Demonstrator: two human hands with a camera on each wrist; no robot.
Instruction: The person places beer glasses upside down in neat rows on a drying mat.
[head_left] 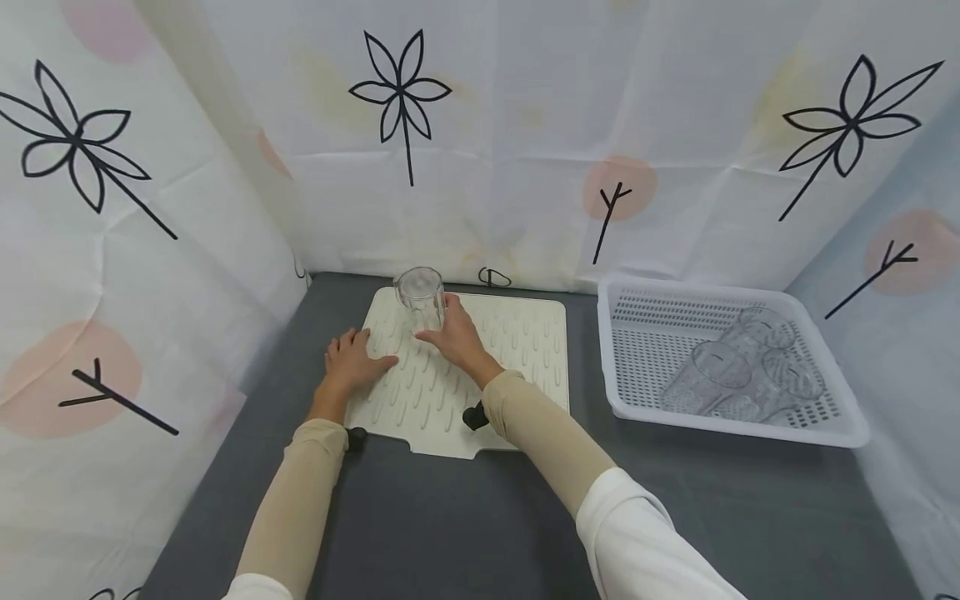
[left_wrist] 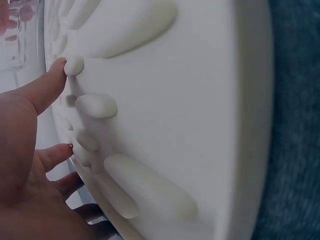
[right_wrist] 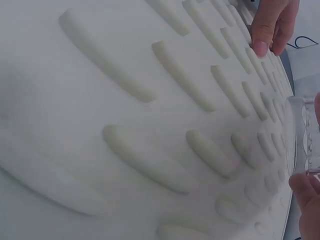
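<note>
A clear glass mug stands over the far left part of a cream drying board with raised oval ridges. My right hand grips the mug from its right side, thumb in front. Seen from the right wrist, the mug is cut off by the frame edge, with fingertips against it. At the board's left edge rests my left hand, fingers spread and holding nothing. In the left wrist view its thumb touches a ridge of the board.
To the right, a white perforated plastic basket holds several clear glass mugs, lying tilted together. A dark grey cloth covers the table. White curtains with flower prints close off the back and sides.
</note>
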